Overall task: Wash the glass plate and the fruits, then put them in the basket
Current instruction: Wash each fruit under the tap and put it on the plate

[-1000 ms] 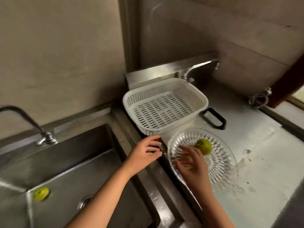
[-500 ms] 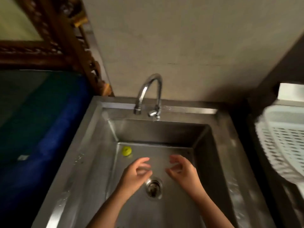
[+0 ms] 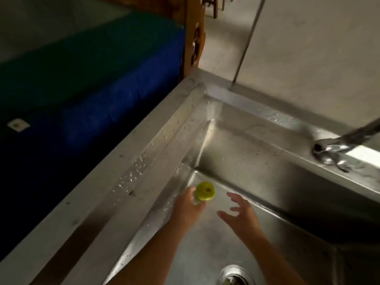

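Observation:
A small green fruit [image 3: 204, 191] lies in the far left corner of the steel sink [image 3: 257, 161]. My left hand [image 3: 188, 208] reaches it from the near side, its thumb and fingers curled around the fruit's lower edge. My right hand [image 3: 240, 217] hovers just right of it over the sink floor, fingers spread and holding nothing. The glass plate and the basket are out of view.
The faucet [image 3: 339, 149] juts in from the right over the sink's back rim. The drain [image 3: 234, 276] sits at the bottom edge. Water drops dot the wet left rim [image 3: 133, 171]. A blue-covered surface [image 3: 82, 99] lies lower on the left.
The view swung from the plate and basket to the sink, then left. Both hands moved towards the sink's left corner, and my left hand closed around the green fruit.

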`<state>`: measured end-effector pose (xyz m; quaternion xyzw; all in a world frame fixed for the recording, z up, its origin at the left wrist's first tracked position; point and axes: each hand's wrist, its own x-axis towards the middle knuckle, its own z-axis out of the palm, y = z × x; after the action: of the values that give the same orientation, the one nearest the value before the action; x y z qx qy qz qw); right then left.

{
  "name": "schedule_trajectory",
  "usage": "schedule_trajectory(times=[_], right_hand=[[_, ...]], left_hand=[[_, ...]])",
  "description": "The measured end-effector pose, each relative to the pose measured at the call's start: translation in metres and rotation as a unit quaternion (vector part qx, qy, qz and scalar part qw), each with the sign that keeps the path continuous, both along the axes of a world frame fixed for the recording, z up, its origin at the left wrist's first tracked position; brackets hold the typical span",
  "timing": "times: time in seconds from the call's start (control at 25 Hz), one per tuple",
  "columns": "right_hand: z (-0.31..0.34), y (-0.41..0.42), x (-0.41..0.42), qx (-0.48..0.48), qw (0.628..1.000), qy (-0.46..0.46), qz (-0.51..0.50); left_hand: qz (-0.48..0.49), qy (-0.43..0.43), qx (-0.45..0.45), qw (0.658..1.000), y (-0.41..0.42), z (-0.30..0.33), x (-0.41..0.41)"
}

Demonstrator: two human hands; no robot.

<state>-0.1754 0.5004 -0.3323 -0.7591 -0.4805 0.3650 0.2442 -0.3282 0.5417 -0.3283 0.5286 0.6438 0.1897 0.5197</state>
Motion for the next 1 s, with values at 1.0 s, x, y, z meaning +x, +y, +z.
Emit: schedule_trajectory(times=[1.0], right_hand=[[0.128, -0.061, 0.045, 0.050, 0.953, 0.297, -0.004]], left_hand=[[-0.106, -0.114, 0.062, 0.986, -0.056, 0.129, 0.039]])
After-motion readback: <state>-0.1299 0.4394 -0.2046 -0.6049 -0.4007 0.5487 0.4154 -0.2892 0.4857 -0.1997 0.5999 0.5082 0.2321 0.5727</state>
